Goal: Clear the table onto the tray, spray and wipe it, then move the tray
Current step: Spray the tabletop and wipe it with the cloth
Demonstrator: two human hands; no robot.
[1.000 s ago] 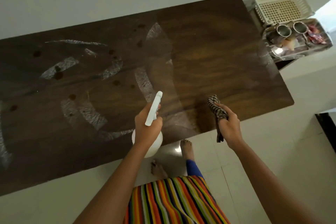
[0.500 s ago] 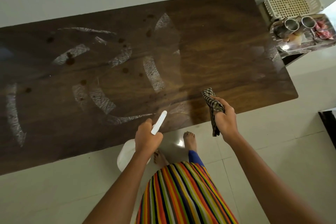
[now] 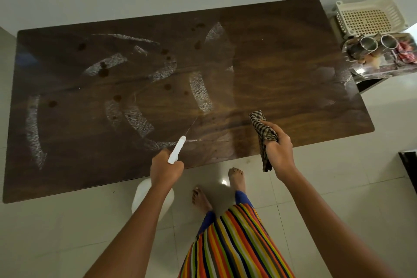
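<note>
Gripping spray bottle (image 3: 177,151) and checked cloth (image 3: 264,135), hands hover over streaked table (image 3: 282,70).

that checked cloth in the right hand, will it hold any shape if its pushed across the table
Probably not. The brown checked cloth droops below the right hand in a limp tail, so it looks floppy and light. Pushed flat over the dark wooden table, it would likely bunch and fold rather than slide stiffly.

You have one long dark brown wooden table (image 3: 282,56); one white plastic spray bottle (image 3: 177,150); one brown-and-cream checked cloth (image 3: 264,130); two shiny steel cups (image 3: 369,44) lying on one reflective metal tray (image 3: 383,70); one cream perforated plastic basket (image 3: 367,17); two bare hands; two bare feet.
</note>
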